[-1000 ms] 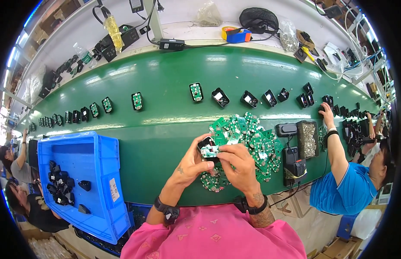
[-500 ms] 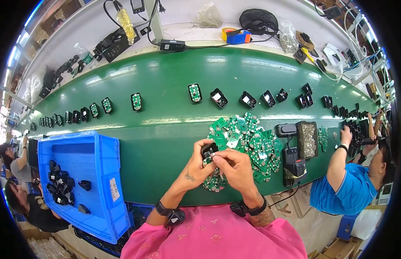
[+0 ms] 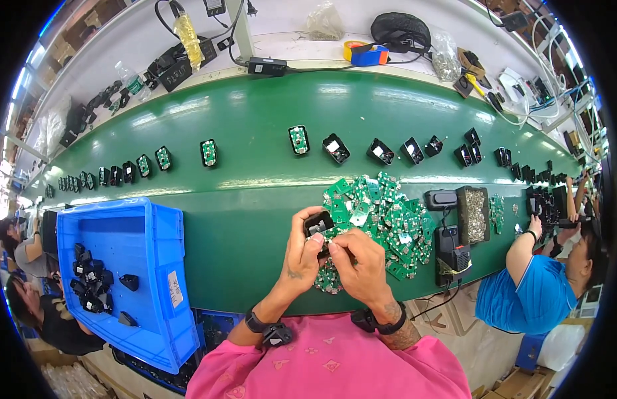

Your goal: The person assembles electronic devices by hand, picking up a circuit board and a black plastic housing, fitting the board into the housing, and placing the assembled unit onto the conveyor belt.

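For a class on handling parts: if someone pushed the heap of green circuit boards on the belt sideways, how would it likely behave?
The heap of green circuit boards would probably spread and slide apart, since the boards lie loose and overlapping. Each looks thin, flat and stiff, so likely light. On the smooth green belt they should skid rather than roll.

- An electronics assembly line in a factory; a long green conveyor belt (image 3: 255,133) crosses the frame, carrying a row of small black housings (image 3: 335,147)
- Centre: a heap of green circuit boards (image 3: 381,213)
- Lower left: a blue bin (image 3: 155,266) of black parts
- Right edge: a co-worker in blue (image 3: 534,292) at the same belt
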Demonstrator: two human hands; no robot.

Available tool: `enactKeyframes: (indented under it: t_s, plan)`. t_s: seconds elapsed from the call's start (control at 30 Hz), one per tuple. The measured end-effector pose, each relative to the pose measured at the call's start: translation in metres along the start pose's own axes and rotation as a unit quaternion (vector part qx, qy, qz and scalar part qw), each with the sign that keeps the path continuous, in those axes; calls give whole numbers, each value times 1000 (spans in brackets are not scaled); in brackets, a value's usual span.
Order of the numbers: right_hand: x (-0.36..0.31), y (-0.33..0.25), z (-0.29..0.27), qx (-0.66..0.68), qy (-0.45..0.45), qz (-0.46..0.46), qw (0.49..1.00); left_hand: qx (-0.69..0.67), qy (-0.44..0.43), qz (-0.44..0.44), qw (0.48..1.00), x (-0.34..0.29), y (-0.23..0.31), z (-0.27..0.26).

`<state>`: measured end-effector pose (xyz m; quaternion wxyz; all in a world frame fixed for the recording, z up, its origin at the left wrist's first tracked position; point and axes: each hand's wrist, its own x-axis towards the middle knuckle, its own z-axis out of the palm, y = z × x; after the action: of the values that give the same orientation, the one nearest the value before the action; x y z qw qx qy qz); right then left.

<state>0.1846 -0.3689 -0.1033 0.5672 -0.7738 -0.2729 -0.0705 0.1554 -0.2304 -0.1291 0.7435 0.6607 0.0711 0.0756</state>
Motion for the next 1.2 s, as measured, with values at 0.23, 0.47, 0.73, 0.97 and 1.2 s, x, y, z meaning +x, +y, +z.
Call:
enactKeyframes:
  t_s: [0.23,0.47,0.73,0.97,1.2]
  plan:
    - [13,-11,-21,-17,-100,4,995,52,-60,70,994,0,10,-12]
    - [17,-15,-26,-40,-132,-3,990,91,-87,75,989,-4,23,-15]
    - [21,-19,-33,-37,-189,44,980,181,-141,180,957,-1,24,-22]
    - [9,-13,-12,-59,-105,-9,993,249,-92,211,941,-5,14,-18]
    - [7,2,-10,-56,-41,33,997,89,-56,43,994,-3,2,-15]
